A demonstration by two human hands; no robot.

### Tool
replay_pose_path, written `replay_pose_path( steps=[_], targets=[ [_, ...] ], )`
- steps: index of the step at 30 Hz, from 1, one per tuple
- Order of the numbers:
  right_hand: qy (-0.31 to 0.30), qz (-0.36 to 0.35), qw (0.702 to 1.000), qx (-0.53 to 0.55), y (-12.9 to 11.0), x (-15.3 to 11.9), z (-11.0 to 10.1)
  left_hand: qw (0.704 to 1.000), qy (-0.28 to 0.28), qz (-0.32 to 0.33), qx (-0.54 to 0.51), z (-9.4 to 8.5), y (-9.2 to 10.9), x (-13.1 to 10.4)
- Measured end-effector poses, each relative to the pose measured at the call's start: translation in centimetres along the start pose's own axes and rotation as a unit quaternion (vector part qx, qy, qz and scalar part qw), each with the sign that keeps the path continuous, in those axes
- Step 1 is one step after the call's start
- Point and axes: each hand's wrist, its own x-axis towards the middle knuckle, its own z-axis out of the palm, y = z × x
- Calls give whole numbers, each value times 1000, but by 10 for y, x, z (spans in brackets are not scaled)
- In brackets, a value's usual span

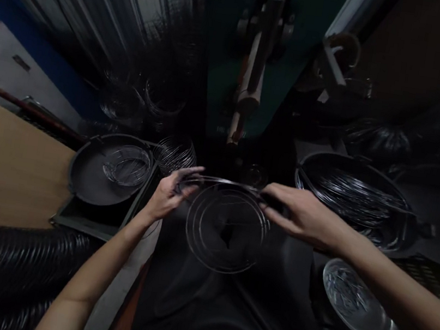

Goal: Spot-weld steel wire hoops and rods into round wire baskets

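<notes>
Between my two hands runs a thin metal wire point(226, 181), in front of the machine's lower end. My left hand point(172, 191) is closed round its left end, the fingers slightly blurred. At the right end, my right hand point(286, 208) pinches the wire with thumb and fingers. Several round wire rings point(221, 270) lie just below, over the dark cloth on my lap. Whether the held wire is joined to these rings cannot be made out.
Ahead stands a green machine point(222, 93) with a metal rod. A black basin point(93, 196) with wire rings and a wire coil point(176, 154) are at left. Right are a basin of wires point(356, 196) and a bowl of small metal pieces point(369, 325).
</notes>
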Motion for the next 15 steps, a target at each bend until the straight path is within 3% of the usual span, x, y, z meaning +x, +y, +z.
replay_pose_path(
  steps=[3, 5, 7, 9, 11, 15],
  targets=[
    [40, 40, 998, 2, 36, 20, 3, 969, -98, -128, -190, 15, 35, -2],
    [34, 69, 997, 9, 62, 38, 15, 926, -147, -179, -299, 43, 58, -5],
    [23, 77, 997, 14, 80, 56, 32, 887, -153, -207, -384, 77, 71, -4],
    [15, 57, 998, 8, 89, 71, 47, 863, -118, -228, -435, 107, 69, 1],
    [-2, 33, 999, -21, 93, 81, 57, 855, -74, -247, -450, 125, 56, 7],
    [-34, 22, 994, -102, 100, 75, 61, 874, -54, -250, -412, 129, 30, 15]
  ],
)
